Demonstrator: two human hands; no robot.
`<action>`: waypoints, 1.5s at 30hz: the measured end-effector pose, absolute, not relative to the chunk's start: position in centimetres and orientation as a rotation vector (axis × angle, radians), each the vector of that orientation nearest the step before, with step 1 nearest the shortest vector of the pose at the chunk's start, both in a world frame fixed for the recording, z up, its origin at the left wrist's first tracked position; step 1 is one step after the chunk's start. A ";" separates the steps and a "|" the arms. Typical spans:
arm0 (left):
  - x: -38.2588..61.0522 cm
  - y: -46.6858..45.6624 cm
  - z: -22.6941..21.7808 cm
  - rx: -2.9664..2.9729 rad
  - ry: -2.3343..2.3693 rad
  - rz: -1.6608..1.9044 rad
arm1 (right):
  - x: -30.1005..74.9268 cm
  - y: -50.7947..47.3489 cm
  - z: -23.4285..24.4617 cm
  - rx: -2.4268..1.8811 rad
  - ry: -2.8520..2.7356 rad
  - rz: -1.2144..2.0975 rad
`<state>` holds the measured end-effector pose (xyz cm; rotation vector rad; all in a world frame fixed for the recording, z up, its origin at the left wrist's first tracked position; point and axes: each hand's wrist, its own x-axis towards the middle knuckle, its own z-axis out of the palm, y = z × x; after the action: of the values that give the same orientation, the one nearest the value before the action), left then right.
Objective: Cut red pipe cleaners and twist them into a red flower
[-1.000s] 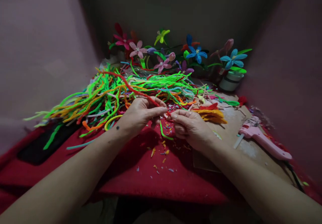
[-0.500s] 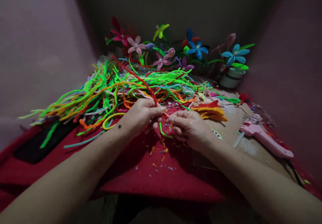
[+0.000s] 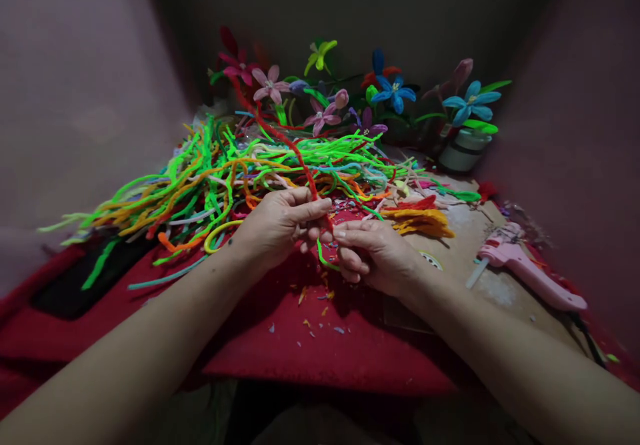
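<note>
Fingers of both hands are clamping on one red fuzzy stem at the centre of the frame. The left hand, just left of centre, is pinching it between thumb and forefinger, the other fingers curling beneath; the right hand is nipping its near end with thumb and fingertips together. From there the stem is running up toward the upper left.

Starting at the lower left, a flat black object is lying on the red cloth, a green stem end crossing it. A tangled pile of fuzzy stems, mostly lime and orange, is spreading from the left to the middle. Behind it, a pink flower and, further right, a blue flower are standing out against the dark. Right of centre, an orange bundle is resting on the cardboard. At the upper right, a light-blue flower is showing above a pale jar; below, a pink glue gun is lying on its side.
</note>
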<state>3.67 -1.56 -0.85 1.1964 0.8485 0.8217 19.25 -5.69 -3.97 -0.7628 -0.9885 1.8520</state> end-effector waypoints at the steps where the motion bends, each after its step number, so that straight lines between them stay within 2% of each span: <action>1: 3.7 -1.6 -0.9 1.176 0.812 0.820 | 19.3 -5.7 -3.9 -0.744 -0.986 1.869; 7: 4.3 -1.9 -0.9 1.066 0.638 0.849 | 19.2 -6.3 -3.3 -0.732 -0.968 1.964; 12: 4.9 -2.0 -1.0 0.854 0.626 0.884 | 18.2 -7.2 -3.1 -0.845 -1.095 1.706; 20: 4.7 -2.2 -0.8 0.845 0.648 0.864 | 18.0 -8.2 -2.9 -0.987 -1.328 1.441; 30: 4.2 -1.7 -1.1 0.968 0.610 0.872 | 18.3 -7.1 -3.8 -0.875 -1.212 1.618; 39: 3.6 -2.1 -0.7 1.227 0.866 0.786 | 18.4 -6.8 -4.0 -0.925 -1.133 1.597; 45: 3.6 -2.4 -0.4 1.255 0.899 0.797 | 18.6 -6.6 -4.3 -0.794 -1.031 1.736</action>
<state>3.64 -2.45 -0.38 1.2551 0.8995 0.7969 18.59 -6.60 -4.33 -0.7945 -1.0305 1.7361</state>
